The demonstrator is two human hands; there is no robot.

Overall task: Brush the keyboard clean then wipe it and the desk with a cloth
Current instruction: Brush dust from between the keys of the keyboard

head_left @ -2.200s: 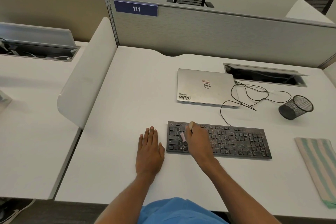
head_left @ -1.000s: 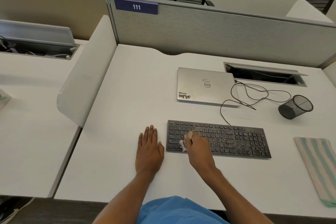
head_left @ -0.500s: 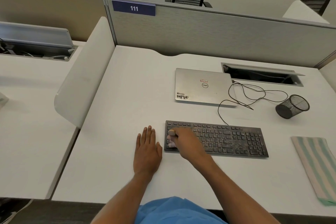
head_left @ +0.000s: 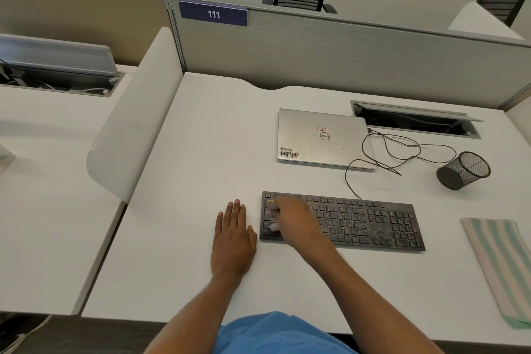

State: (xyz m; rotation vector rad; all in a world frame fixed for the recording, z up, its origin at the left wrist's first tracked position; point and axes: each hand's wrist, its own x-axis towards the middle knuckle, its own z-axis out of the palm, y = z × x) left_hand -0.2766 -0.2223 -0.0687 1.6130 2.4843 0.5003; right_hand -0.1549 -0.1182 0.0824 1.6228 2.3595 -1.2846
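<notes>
Closed laptop [head_left: 321,138], looped black cable [head_left: 439,146] — mesh cup [head_left: 464,170], apparently tipped over

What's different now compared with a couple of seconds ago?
The right hand, gripping the brush, slid left along the keyboard to its left end. The left hand stayed flat on the desk; the cloth and laptop did not move.

Right hand [head_left: 293,221] has slid to the keyboard's [head_left: 373,224] left end.

Brush [head_left: 270,203] mostly hidden in right hand [head_left: 293,221]; cloth [head_left: 500,264] cropped right.
</notes>
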